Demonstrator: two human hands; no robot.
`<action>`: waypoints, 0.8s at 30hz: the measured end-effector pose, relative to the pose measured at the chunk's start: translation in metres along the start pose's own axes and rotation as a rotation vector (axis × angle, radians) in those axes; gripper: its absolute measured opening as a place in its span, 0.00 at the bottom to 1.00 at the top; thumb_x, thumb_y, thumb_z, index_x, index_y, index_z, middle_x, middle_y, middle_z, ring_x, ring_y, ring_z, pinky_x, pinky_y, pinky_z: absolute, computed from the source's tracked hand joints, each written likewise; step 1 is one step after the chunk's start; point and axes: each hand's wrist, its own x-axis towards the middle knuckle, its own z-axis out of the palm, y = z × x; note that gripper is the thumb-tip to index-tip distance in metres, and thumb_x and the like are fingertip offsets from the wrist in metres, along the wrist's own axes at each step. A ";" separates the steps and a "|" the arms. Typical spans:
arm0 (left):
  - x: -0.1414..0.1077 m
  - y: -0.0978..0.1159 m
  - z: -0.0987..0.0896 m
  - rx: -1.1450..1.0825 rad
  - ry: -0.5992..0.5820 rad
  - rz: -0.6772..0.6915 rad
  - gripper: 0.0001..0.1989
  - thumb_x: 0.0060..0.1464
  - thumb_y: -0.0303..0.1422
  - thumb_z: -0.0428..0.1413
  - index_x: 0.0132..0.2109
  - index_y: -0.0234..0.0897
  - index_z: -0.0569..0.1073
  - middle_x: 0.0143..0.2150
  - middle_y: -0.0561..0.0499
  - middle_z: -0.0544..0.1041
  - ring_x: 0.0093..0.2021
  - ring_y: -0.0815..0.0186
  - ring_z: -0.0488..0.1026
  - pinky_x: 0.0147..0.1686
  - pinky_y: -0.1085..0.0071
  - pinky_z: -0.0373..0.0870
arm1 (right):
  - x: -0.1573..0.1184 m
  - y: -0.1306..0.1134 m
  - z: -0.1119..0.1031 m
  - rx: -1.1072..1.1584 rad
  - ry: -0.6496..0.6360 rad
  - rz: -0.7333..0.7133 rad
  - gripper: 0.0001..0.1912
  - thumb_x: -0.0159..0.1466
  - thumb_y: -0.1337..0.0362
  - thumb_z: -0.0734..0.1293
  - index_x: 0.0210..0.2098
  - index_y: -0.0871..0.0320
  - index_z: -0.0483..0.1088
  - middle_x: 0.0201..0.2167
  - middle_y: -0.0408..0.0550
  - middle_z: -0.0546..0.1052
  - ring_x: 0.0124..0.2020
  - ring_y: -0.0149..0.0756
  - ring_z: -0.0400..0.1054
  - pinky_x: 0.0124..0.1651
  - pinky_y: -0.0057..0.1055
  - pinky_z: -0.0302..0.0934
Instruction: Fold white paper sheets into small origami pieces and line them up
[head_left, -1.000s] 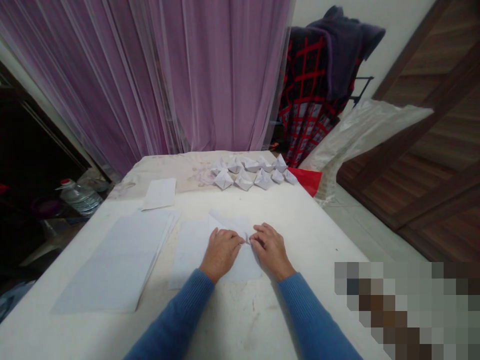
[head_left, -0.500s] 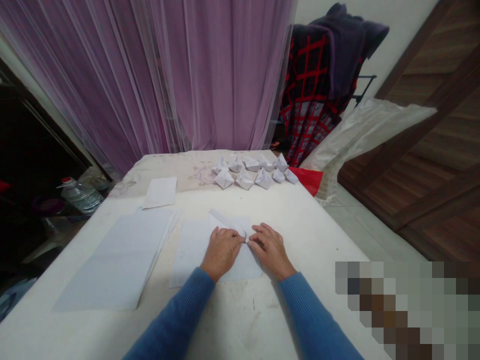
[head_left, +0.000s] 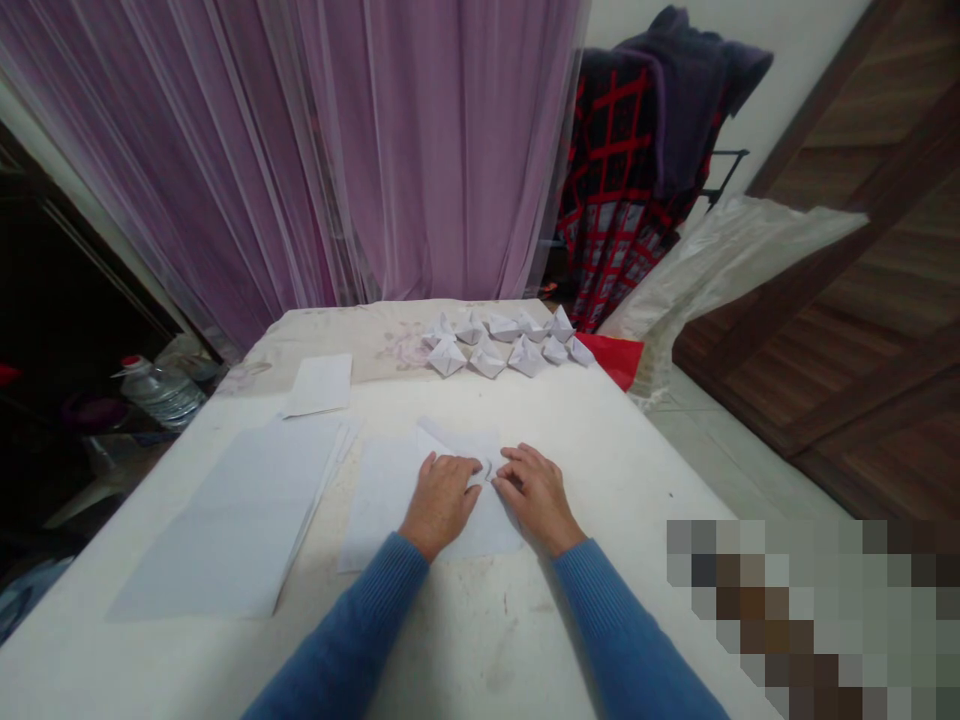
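Observation:
A partly folded piece of white paper (head_left: 430, 436) lies between my hands, its long folded edge slanting up to the left. My left hand (head_left: 441, 500) has curled fingers on this paper, with thumb and forefinger at its near corner. Facing it, my right hand (head_left: 538, 497) bends its thumb and fingers onto the right side of the same piece. A small curled part of the paper stands up between the fingertips. Underneath is a flat white sheet (head_left: 371, 505) on the table. My palms hide part of the folded piece.
A stack of white sheets (head_left: 225, 515) lies to the left, with a smaller folded paper (head_left: 321, 384) beyond it. Several folded paper boats (head_left: 487, 357) stand in two rows at the table's (head_left: 600, 590) far edge. A water bottle (head_left: 166, 393) is off the left side.
My left thumb and forefinger have moved slightly apart at the paper's corner, and the curled part shows more. My right hand has barely moved.

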 end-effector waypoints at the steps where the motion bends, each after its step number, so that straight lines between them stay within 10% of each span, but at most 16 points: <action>1: 0.000 0.000 0.000 0.002 0.005 -0.004 0.10 0.60 0.29 0.52 0.49 0.41 0.69 0.47 0.49 0.76 0.51 0.61 0.68 0.61 0.53 0.52 | 0.000 0.000 0.000 -0.001 0.000 0.003 0.05 0.60 0.62 0.67 0.28 0.52 0.74 0.50 0.47 0.76 0.59 0.48 0.61 0.57 0.51 0.52; 24: -0.002 -0.004 0.001 -0.045 0.027 0.038 0.12 0.56 0.31 0.57 0.47 0.41 0.68 0.46 0.50 0.76 0.50 0.59 0.69 0.61 0.52 0.52 | -0.003 -0.001 -0.001 -0.022 -0.027 -0.046 0.06 0.57 0.60 0.69 0.35 0.52 0.74 0.52 0.49 0.75 0.59 0.49 0.61 0.59 0.50 0.51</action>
